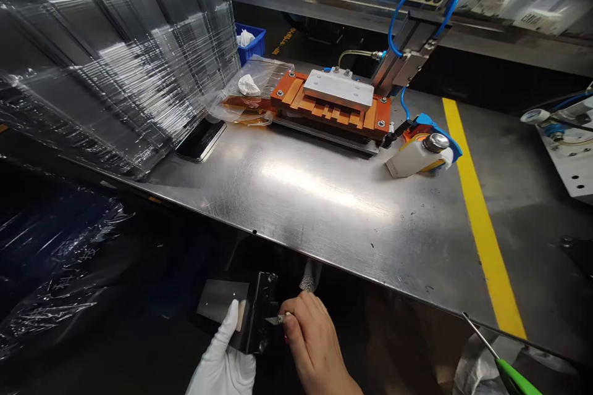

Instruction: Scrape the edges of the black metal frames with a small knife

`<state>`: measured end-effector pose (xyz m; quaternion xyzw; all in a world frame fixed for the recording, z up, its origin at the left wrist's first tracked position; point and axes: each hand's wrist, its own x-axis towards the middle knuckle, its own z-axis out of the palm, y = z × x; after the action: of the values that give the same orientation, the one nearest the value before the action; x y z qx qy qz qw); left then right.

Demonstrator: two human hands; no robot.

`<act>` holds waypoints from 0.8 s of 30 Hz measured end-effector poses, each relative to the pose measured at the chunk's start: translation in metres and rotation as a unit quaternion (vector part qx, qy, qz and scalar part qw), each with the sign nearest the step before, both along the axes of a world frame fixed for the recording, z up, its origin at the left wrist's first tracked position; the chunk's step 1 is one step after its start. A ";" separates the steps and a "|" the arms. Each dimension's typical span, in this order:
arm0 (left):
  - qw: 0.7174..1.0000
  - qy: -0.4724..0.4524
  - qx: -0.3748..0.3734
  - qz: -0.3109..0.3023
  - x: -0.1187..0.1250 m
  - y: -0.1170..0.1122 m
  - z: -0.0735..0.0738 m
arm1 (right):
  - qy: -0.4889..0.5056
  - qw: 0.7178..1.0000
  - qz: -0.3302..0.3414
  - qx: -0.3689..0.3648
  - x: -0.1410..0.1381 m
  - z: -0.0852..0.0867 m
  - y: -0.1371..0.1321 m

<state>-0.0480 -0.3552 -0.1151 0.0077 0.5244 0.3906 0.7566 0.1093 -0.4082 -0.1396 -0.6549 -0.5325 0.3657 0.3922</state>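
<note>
Below the front edge of the steel table [324,203], my left hand [225,358] in a white glove grips a small black block-shaped part [257,318] with a flat grey plate on its left side. My bare right hand [312,342] is closed in a pinch on a small thin metal blade [277,320], its tip touching the right face of the black part. Both hands are low in the view, over dark floor space.
An orange fixture with a white top plate [333,102] sits at the table's back, next to a white bottle with a metal cap [419,154]. A stack of clear plastic trays [115,55] fills the left. A phone [201,139] lies nearby. A yellow line [482,222] crosses the right.
</note>
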 end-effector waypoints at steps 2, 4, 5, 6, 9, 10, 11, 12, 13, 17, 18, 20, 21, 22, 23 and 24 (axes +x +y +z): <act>1.000 0.012 0.001 -0.017 0.000 0.001 -0.001 | 0.002 0.999 -0.018 -0.038 0.000 0.000 -0.002; 0.999 0.033 0.006 -0.031 0.000 0.000 -0.003 | -0.015 0.999 -0.020 -0.034 0.001 -0.001 -0.001; 0.998 0.047 0.009 -0.037 -0.001 -0.002 -0.004 | -0.033 0.999 -0.026 -0.015 0.002 -0.001 0.000; 0.997 0.063 0.011 -0.043 -0.002 -0.004 -0.005 | -0.059 0.997 -0.038 0.014 0.003 -0.001 0.002; 0.991 0.123 0.019 -0.053 -0.007 -0.011 -0.007 | -0.152 0.975 -0.111 0.119 0.006 -0.001 0.009; 0.988 0.143 0.022 -0.056 -0.009 -0.014 -0.007 | -0.168 0.964 -0.146 0.146 0.007 0.000 0.011; 0.985 0.161 0.024 -0.058 -0.011 -0.016 -0.007 | -0.170 0.954 -0.182 0.167 0.008 0.000 0.013; 0.982 0.175 0.026 -0.061 -0.012 -0.017 -0.007 | -0.152 0.949 -0.209 0.179 0.009 0.000 0.015; 0.980 0.185 0.027 -0.063 -0.013 -0.018 -0.007 | -0.115 0.952 -0.222 0.178 0.010 0.001 0.015; 0.979 0.193 0.024 -0.054 -0.013 -0.015 -0.005 | 0.151 0.985 -0.083 -0.003 0.012 0.003 0.013; 0.981 0.187 0.023 -0.048 -0.013 -0.013 -0.004 | 0.203 0.976 -0.041 -0.071 0.012 0.005 0.011; 0.986 0.164 0.022 -0.032 -0.012 -0.009 -0.003 | 0.249 0.956 0.003 -0.156 0.010 0.009 0.009; 0.989 0.147 0.021 -0.024 -0.010 -0.007 -0.002 | 0.247 0.955 0.014 -0.163 0.009 0.011 0.008; 0.991 0.128 0.019 -0.015 -0.009 -0.005 -0.002 | 0.233 0.960 0.025 -0.156 0.008 0.013 0.008; 0.994 0.108 0.017 -0.005 -0.007 -0.003 -0.001 | 0.213 0.966 0.037 -0.140 0.006 0.015 0.008; 0.996 0.087 0.014 0.004 -0.004 -0.001 0.001 | 0.192 0.973 0.047 -0.121 0.005 0.015 0.009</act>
<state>-0.0525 -0.3563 -0.1145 0.0501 0.5830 0.3986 0.7062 0.1146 -0.3990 -0.1241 -0.5892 -0.4288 0.5647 0.3873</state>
